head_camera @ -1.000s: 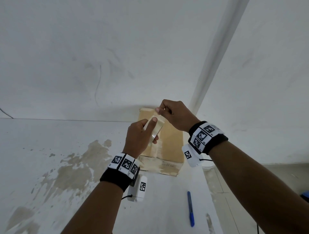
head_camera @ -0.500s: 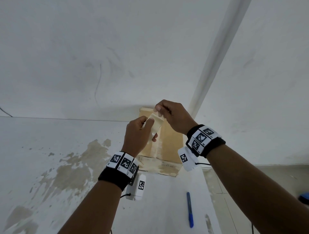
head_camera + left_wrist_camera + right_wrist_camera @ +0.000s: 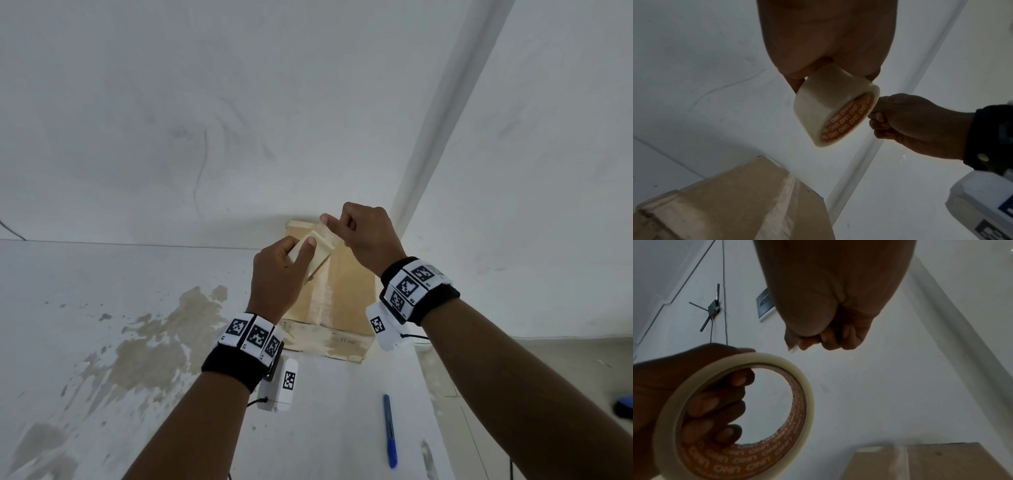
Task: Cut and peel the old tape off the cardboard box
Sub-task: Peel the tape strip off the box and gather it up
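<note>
- The box (image 3: 346,291) lay on the white floor (image 3: 102,342) against the wall (image 3: 239,120), in the corner, below both hands.
- A pale strip of old tape (image 3: 322,298) ran along the middle of its top face, and it appeared not yet removed.
- The left hand (image 3: 277,277) held a tape roll (image 3: 830,112) above the box, with fingers curled through the core and the thumb laid across the outer winding.
- The right hand (image 3: 363,236) was clenched just beside the roll, with thumb and forefinger pinching what looked like the free end of the roll's film (image 3: 330,229); the film was too clear to confirm.
- A blue pen-shaped tool (image 3: 389,431), probably the cutter, lay on the floor near the right forearm, well apart from both hands.
- Risk: if the right hand pulled film off at an angle, it could split, fold on itself or stick to the fingers.
- Risk: both hands were occupied, so the cutter could not be taken up without putting down the roll.
- Risk: the old tape looked bonded flat, so peeling without a cut could tear the cardboard surface.
</note>
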The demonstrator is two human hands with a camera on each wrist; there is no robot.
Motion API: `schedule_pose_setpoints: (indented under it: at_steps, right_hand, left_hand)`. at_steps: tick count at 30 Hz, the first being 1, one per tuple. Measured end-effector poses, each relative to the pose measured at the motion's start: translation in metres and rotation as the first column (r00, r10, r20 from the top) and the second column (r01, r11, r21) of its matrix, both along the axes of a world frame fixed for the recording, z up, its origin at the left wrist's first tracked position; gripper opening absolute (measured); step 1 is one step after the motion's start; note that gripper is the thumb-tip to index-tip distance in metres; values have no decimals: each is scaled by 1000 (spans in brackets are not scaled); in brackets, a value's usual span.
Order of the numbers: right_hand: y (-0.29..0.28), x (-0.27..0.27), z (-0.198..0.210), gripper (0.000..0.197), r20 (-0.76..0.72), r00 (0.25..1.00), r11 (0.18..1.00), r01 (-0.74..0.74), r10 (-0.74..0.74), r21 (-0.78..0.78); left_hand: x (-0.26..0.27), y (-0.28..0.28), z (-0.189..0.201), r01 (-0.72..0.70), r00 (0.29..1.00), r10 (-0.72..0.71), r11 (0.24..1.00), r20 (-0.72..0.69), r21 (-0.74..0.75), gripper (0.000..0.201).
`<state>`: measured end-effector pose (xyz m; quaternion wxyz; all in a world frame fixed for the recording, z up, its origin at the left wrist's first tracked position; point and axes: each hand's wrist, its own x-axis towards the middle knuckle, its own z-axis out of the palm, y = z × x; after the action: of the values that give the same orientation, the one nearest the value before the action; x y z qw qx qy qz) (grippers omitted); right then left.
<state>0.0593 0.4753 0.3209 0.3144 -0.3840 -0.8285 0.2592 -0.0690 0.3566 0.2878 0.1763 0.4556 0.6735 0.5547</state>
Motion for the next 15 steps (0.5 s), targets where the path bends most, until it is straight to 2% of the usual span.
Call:
schedule_pose_setpoints:
  at_steps: [3,6,9,12,15]
  right_hand:
    - [-5,-2,1,56,-43,999,1000,16,-16,14]
    - [-10,-6,1,58,-155,987,998,26,-36,-63]
    - [-14,-7,3,57,-252,967,986,-4,-39,-166]
    - [-17,-2,3,49,-299,953,964,-33,-49,-263]
    - [-26,2,-5,42,-223,968,939,-176,111,-295]
  left_hand:
    - [-2,4,-6,-72,997,72,997,31,-2,51]
    - [0,5,-2,-78,962,72,997,264,10,46]
    - [1,6,6,-75,857,49,997,513,29,42]
    - [-2,7,13,-113,709,55,993,703,36,41]
    - [-7,9,14,-126,581,19,990,814,67,43]
